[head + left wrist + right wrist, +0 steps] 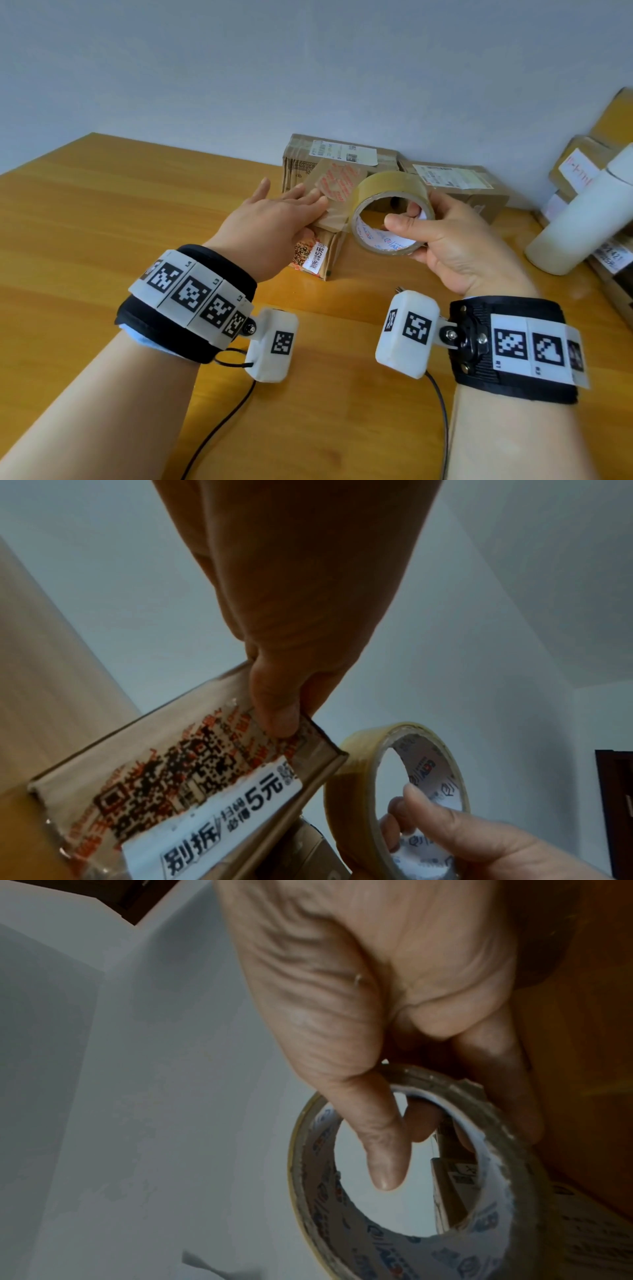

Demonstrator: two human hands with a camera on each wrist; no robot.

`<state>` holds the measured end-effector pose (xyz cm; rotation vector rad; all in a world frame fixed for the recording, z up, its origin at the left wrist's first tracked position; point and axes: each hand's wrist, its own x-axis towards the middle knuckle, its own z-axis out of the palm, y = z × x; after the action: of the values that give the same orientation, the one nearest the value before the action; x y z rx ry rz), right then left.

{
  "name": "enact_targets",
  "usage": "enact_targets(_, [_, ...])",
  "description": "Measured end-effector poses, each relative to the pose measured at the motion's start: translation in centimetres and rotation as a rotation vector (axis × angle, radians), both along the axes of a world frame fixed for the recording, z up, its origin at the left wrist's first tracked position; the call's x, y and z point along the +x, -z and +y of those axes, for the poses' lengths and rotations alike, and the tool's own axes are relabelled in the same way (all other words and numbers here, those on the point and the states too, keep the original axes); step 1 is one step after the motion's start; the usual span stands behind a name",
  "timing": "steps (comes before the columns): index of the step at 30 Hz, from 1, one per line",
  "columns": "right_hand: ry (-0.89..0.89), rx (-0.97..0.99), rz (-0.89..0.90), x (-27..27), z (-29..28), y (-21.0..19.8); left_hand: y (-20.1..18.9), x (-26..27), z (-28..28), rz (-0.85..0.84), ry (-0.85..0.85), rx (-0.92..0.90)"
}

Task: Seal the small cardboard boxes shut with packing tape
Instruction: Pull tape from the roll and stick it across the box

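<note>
half-hidden small box [320, 236], right-hand tape roll [390, 192]

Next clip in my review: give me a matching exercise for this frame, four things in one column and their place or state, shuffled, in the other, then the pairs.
Things
1. left hand
2. tape roll
3. white bottle
4. small box

Places or states
A. lies tilted at the table's right edge
B. fingers straight, pressing on the box top
C. stands on the table under the left hand
D. held in the right hand, thumb through its core

Pairs: 1-B, 2-D, 3-A, 4-C
</note>
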<state>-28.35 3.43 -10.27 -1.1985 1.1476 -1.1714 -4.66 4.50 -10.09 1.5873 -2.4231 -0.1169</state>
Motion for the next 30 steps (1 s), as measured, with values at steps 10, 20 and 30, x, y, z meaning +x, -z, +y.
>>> enact_targets(10, [-0.005, -0.007, 0.057, -0.2, -0.1, 0.2, -0.9, -0.5, -0.2, -0.150, -0.004, 0.050])
enact_targets(20, [0.036, -0.014, 0.063, -0.6, -0.1, 0.4, -0.2, -2.0, 0.0, -0.044, 0.154, 0.086])
enact_targets(30, [0.039, 0.000, 0.078, -0.6, -0.1, 0.4, -1.0, -2.7, 0.5, 0.011, 0.057, 0.101])
